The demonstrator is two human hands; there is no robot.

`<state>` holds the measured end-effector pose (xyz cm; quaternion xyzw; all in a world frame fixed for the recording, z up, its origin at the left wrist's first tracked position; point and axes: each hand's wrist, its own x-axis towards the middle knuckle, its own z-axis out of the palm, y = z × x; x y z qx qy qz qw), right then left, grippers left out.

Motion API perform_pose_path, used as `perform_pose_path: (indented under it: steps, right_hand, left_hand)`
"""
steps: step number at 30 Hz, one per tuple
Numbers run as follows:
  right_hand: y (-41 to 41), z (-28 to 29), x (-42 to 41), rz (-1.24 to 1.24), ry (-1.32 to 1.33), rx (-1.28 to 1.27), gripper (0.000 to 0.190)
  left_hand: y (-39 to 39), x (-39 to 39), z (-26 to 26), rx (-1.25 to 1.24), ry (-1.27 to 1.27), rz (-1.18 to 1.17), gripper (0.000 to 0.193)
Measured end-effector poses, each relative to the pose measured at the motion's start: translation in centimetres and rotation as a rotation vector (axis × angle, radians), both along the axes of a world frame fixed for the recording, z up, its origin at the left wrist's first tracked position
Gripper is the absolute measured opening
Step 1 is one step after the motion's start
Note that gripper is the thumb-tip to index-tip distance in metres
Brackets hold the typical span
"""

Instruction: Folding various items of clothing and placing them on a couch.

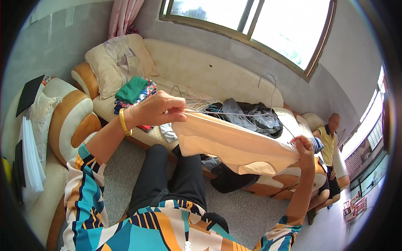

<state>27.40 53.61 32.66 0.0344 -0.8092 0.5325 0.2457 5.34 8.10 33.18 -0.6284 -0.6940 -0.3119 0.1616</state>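
A thin peach-coloured garment (pixel 216 141) is stretched between my two hands, above the sofa's front edge. My left hand (pixel 160 108), with a yellow bangle at the wrist, pinches its upper left corner between thumb and fingers. At the opposite corner, my right hand (pixel 304 150) grips the cloth. A wire clothes hanger (pixel 274 91) rises behind the garment, hook upward; its bar runs from near my left fingers and one arm slopes down to my right hand. Whether the cloth hangs on the wire cannot be told. A rounded opening shows at the garment's lower right.
Folded clothes (pixel 133 91), green on top, are stacked on the sofa (pixel 194 61) beside a cushion (pixel 117 62). Loose hangers (pixel 196 102) and dark clothes (pixel 251 116) lie behind the garment. Black cloth (pixel 234 180) hangs over the front edge. A person (pixel 328 147) is at the right.
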Motion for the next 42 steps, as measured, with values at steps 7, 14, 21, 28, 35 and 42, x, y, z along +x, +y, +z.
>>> perform_pose_path:
  steps: [7, 14, 21, 28, 35, 42]
  right_hand:
    - [-2.2, -4.5, 0.5, -0.148, 0.065, -0.449, 0.013]
    - [-5.7, -16.6, -2.6, -0.044, -0.503, -0.309, 0.013]
    - [-7.1, -17.8, -10.3, 0.019, -0.375, -0.617, 0.015]
    - [-3.8, -23.5, -18.1, -0.147, -0.264, -1.162, 0.015]
    - [-8.8, -23.7, -20.0, -0.223, -0.316, -0.813, 0.015]
    - [-10.7, -20.3, -27.5, -0.106, -0.291, -0.865, 0.018]
  left_hand:
    - [0.1, 2.3, -8.7, -0.114, -0.225, -0.005, 0.017]
    - [2.0, 10.2, -18.2, -0.231, -0.460, -0.229, 0.027]
    - [1.1, 12.0, -19.7, -0.232, -0.494, -0.353, 0.030]
    - [-3.2, 10.9, -20.8, -0.172, -0.804, -0.308, 0.034]
    - [-8.5, 10.0, -23.6, 0.083, -1.000, 0.157, 0.035]
    - [-10.6, 9.3, -24.7, 0.094, -1.117, 0.357, 0.036]
